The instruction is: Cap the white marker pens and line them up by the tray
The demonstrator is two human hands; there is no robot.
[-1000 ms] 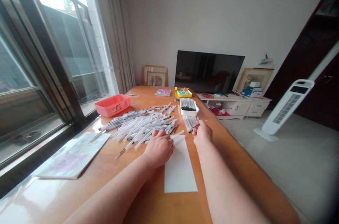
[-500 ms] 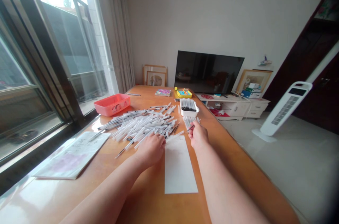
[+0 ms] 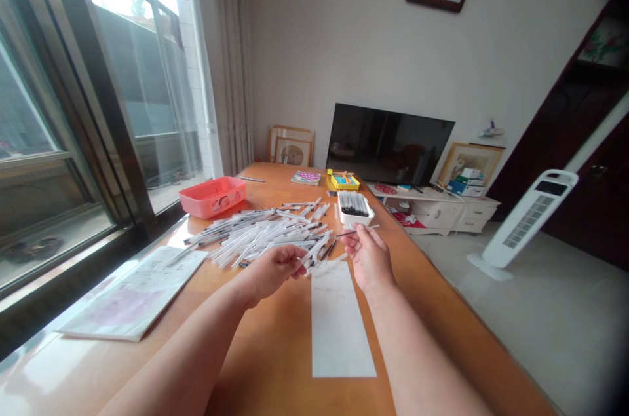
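My left hand (image 3: 280,268) is closed at the near right edge of a loose pile of pen barrels (image 3: 268,232). A translucent white pen barrel (image 3: 310,252) slants up from its fingertips. Opposite it, my right hand (image 3: 369,257) pinches a thin pen refill (image 3: 346,233), dark at the left, with a pale end reaching past the fingers on the right. Below and between the hands lies a white paper sheet (image 3: 341,327). Just beyond my right hand stands a white box (image 3: 358,218) of upright-packed clear barrels and black pen parts.
On the wooden table (image 3: 275,363), a red plastic basket (image 3: 212,198) sits at the left behind the pile. A booklet (image 3: 132,298) lies nearer left. Toward the far end are a colourful book (image 3: 305,177) and a yellow box (image 3: 344,180). The table's right edge runs past my right arm.
My right hand has come up and turned, and the refill now lies level in its fingers. My left hand has lifted a barrel at the pile's edge. The view has tilted up slightly.
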